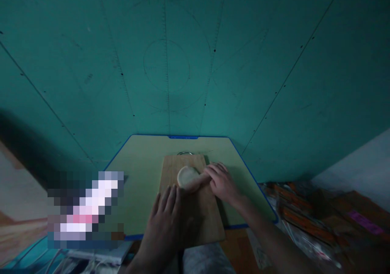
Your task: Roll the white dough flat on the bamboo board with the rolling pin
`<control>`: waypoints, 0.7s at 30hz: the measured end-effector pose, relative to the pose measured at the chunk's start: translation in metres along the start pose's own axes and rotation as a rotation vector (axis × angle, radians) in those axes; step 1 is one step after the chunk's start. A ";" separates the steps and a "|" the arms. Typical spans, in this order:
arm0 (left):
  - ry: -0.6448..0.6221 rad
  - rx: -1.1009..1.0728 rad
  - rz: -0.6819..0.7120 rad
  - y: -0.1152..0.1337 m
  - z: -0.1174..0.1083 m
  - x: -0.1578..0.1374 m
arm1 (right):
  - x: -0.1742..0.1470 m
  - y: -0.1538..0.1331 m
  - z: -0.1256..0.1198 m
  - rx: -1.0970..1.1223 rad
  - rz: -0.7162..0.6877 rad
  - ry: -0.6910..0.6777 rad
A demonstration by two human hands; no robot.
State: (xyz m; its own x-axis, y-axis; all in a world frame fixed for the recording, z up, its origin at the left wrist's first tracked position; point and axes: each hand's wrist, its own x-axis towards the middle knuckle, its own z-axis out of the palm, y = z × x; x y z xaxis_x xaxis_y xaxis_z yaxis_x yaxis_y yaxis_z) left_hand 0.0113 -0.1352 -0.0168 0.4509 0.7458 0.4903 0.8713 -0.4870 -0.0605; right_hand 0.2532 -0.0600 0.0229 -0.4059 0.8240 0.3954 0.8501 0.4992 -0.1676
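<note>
A round, flat piece of pale dough [187, 176] lies on the upper middle of a wooden cutting board [201, 229]. A wooden rolling pin [196, 182] lies slantwise over the dough's near side, its right end farther from me. My right hand [222, 181] is closed around the right end of the pin, at the board's right edge. At the pin's left end, my left hand [167, 209] presses with its fingers over it; that end is hidden beneath them. A metal handle [185, 153] shows at the board's far edge.
Under the board is a pale, blue-edged tabletop [134, 160], set against a green wall [189, 63] with drawn lines and circles. A pixelated patch [88, 209] covers something at the left. Cardboard boxes [344, 209] and plastic wrapping sit low on the right; cables [55, 257] lie lower left.
</note>
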 end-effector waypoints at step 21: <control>-0.299 -0.102 -0.240 -0.057 0.020 0.102 | -0.061 -0.088 0.005 -0.005 0.051 -0.107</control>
State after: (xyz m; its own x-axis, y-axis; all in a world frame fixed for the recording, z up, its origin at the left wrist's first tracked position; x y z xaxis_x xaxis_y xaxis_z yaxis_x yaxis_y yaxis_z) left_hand 0.0112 -0.0222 0.0194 0.2865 0.9361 0.2041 0.9419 -0.3142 0.1189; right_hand 0.2010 -0.1529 0.0089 -0.3957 0.8721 0.2879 0.8720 0.4551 -0.1802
